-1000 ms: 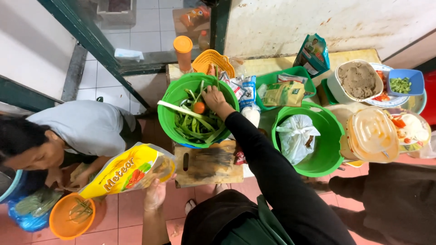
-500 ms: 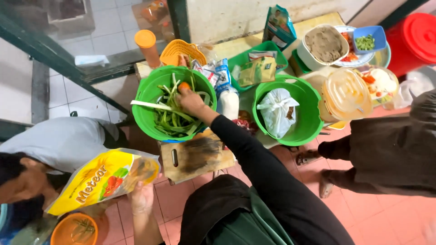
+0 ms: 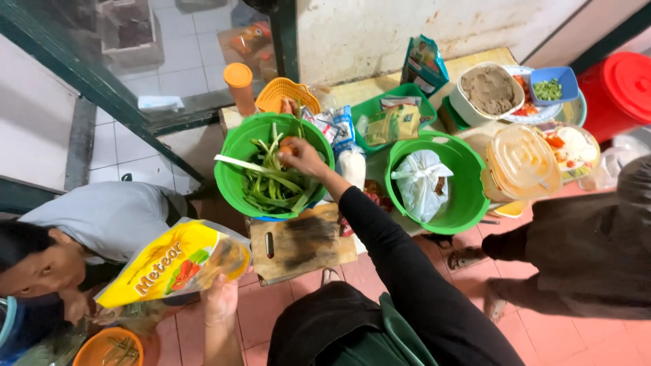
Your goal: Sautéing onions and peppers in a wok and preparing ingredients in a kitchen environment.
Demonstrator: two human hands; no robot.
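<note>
My right hand [image 3: 303,157] reaches into a green tub [image 3: 234,177] and closes on a small orange carrot piece [image 3: 287,144], among long green stalks [image 3: 274,184]. A black sleeve covers that arm. My left hand [image 3: 222,297] holds up a yellow plastic bag [image 3: 173,261] with pictures of vegetables on it, low at the left. A worn wooden cutting board [image 3: 302,242] lies just below the tub, between my two hands.
A second green tub [image 3: 466,203] holds a tied white bag [image 3: 422,184]. Behind stand an orange basket [image 3: 287,96], orange cup [image 3: 239,83], bowls and lidded containers [image 3: 521,163], and a red bucket [image 3: 620,85]. One person crouches at left [image 3: 102,220], another stands at right [image 3: 590,251].
The view has shifted, so the tubs sit more central. My right hand has stayed in the green tub, still on the carrot piece. The yellow bag has risen a little.
</note>
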